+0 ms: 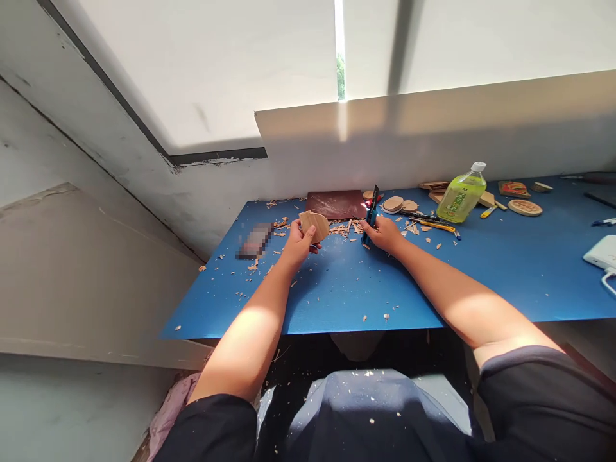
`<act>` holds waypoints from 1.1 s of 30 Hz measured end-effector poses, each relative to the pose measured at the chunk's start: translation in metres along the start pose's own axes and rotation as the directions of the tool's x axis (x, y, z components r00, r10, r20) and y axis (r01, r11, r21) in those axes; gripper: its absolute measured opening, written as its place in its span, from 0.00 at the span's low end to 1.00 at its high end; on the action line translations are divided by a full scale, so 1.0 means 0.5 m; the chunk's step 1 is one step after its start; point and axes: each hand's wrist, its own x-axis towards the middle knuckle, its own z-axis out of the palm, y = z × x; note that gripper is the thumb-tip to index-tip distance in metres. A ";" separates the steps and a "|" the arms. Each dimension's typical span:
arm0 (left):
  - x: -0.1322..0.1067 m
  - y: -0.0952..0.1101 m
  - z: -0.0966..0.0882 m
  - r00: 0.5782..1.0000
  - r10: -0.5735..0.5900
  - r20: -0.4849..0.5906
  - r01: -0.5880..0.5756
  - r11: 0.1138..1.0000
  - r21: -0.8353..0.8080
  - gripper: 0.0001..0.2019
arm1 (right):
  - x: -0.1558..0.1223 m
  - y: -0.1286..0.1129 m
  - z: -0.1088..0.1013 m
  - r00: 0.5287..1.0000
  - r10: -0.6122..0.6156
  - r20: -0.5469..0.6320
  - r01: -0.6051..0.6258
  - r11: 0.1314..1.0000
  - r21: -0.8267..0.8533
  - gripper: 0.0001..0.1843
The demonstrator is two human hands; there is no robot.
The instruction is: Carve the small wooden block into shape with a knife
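My left hand (pixel 304 240) grips a flat, rounded piece of wood (pixel 315 228), its grain facing up and its upper left corner still angular. In my right hand (pixel 382 232) is a utility knife (pixel 371 215), held upright with the dark blade pointing up. Knife and wood are apart, with a gap between the two hands. Both are raised over the blue table (pixel 332 295). Wood shavings (pixel 344 228) lie scattered behind and between my hands. A dark red board (pixel 335 204) rests at the table's back edge.
A bottle of yellow-green liquid (pixel 461 196) stands at the back right. Near it are round wood slices (pixel 392 204), pens (pixel 428 220), a yellow cutter (pixel 488 212) and a carved wooden disc (pixel 525 207). A white device (pixel 601 252) with a cable sits far right. A blurred dark object (pixel 255 241) lies left.
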 end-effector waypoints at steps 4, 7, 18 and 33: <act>0.006 -0.004 -0.001 0.999 -0.031 -0.012 0.031 0.999 0.009 0.29 | -0.002 0.001 -0.005 0.999 -0.021 -0.033 0.023 0.998 0.053 0.34; 0.009 -0.008 -0.004 0.999 -0.041 -0.004 0.041 0.999 0.000 0.27 | -0.003 -0.002 -0.008 0.998 -0.067 -0.022 0.069 0.991 0.117 0.33; 0.003 -0.009 -0.004 0.999 -0.039 0.029 0.040 0.999 -0.023 0.33 | -0.001 -0.003 -0.005 0.994 -0.053 0.100 0.049 0.998 0.042 0.35; 0.003 -0.012 -0.010 0.999 0.038 0.027 -0.038 0.999 -0.005 0.36 | -0.009 -0.012 0.003 0.986 -0.158 -0.049 0.165 0.959 0.230 0.28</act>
